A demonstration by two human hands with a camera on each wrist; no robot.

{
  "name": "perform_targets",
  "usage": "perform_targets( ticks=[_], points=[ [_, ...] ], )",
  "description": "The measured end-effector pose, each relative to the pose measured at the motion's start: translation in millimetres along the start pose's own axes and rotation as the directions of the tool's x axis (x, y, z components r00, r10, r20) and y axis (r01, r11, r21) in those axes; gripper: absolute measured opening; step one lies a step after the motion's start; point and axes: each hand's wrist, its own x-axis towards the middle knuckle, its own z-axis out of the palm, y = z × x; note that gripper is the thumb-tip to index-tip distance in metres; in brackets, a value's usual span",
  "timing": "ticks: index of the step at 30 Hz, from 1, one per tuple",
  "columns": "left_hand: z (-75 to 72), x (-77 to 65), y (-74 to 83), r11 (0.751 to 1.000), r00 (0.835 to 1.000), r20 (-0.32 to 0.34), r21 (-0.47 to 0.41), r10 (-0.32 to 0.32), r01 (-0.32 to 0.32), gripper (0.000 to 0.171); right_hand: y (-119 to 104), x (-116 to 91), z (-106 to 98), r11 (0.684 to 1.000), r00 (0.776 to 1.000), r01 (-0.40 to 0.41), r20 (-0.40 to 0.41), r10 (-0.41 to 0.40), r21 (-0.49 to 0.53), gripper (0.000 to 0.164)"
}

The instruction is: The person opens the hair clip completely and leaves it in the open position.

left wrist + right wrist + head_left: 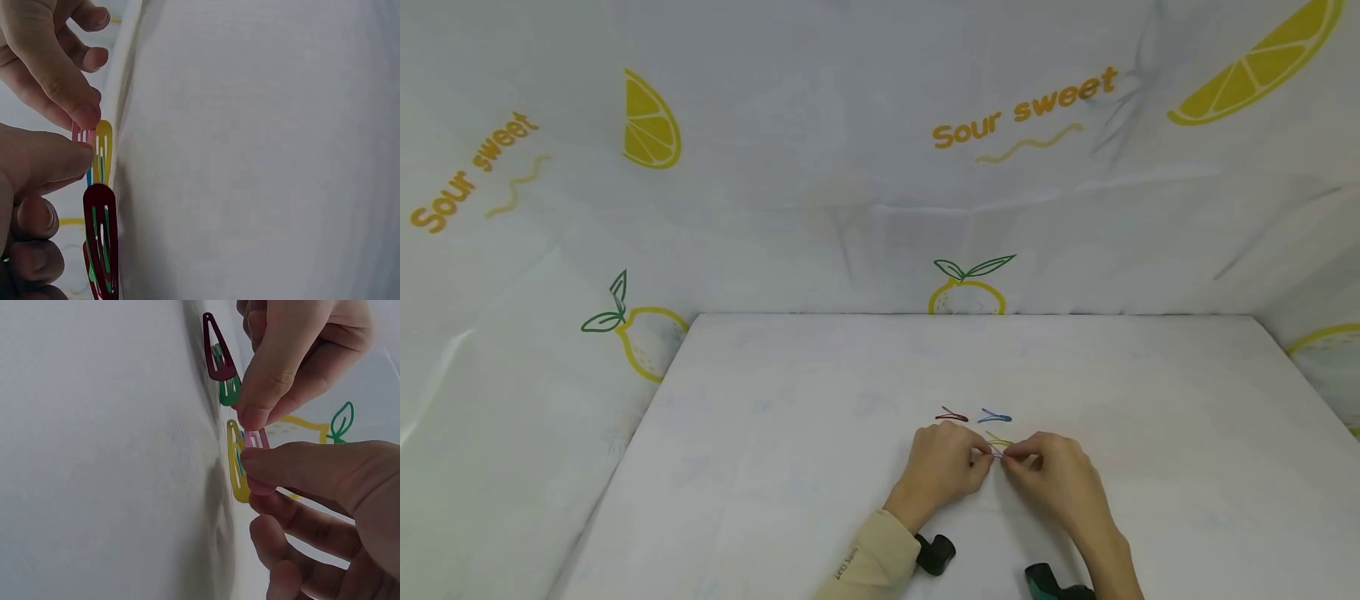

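Note:
Both hands meet over a small pink snap hair clip [997, 454], each pinching it near one end between thumb and fingertips. My left hand [942, 467] holds its left side; my right hand [1060, 477] holds the right side. In the right wrist view the fingertips partly cover the pink clip. Close behind it lies a yellow snap clip [237, 472]. A dark red clip [953, 415] and a blue clip [996, 417] lie farther back. A green clip [230, 394] shows near the dark red one in the right wrist view.
The hands work above a white tabletop [760, 467]. A white cloth [790, 150] printed with lemons and lettering hangs behind the table's back edge. Black wrist devices [936, 555] sit below both hands.

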Motion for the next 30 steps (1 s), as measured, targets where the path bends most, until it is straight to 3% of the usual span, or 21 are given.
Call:
perform_targets(
  ticks=[10, 24, 30],
  points=[
    [7.2, 0.4, 8.3, 0.998, 1.000, 0.002, 0.063, -0.014, 0.014, 0.005, 8.0, 1.3, 0.2, 0.999, 0.998, -0.033, 0.055, 0.033, -0.003, 0.006],
    [8.0, -2.0, 6.1, 0.998, 0.999, 0.014, 0.059, -0.038, 0.037, 0.007, 10.2, 1.1, 2.1, 1.000, 0.997, -0.022, 0.070, 0.021, 0.022, 0.009],
    [-0.7, -1.9, 2.3, 0.999, 0.999, -0.003, 0.029, -0.042, 0.042, 0.011, 7.1, 0.1, -1.6, 1.000, 1.000, 0.008, 0.011, -0.008, -0.002, 0.017]
  ],
)
